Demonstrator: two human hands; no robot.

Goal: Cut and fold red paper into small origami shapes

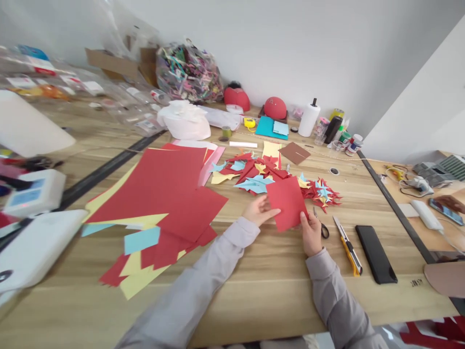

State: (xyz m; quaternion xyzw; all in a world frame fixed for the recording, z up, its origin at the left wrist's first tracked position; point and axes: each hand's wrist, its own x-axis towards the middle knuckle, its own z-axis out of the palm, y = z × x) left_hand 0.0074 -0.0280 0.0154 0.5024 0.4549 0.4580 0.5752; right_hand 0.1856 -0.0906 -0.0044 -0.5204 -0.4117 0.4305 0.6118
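Observation:
A flat red sheet of paper (287, 202) is held up between my two hands, above the wooden table. My left hand (259, 210) pinches its left edge, thumb on the near face. On the lower right edge, my right hand (311, 230) grips it with the thumb in front. Behind the sheet lies a heap of folded red, yellow and blue paper pieces (254, 183). Scissors (324, 230) lie beside my right hand, partly hidden by it. To the left spreads a stack of large red paper sheets (163, 179), with smaller red, yellow and blue cut pieces at its near side.
Right of my hands lie a yellow utility knife (349, 249) and a black phone (376, 253). Along the back stand a white bottle (310, 118), red pincushions (275, 107) and a bag of colourful scraps (189, 72). A white device (36, 247) sits at the left.

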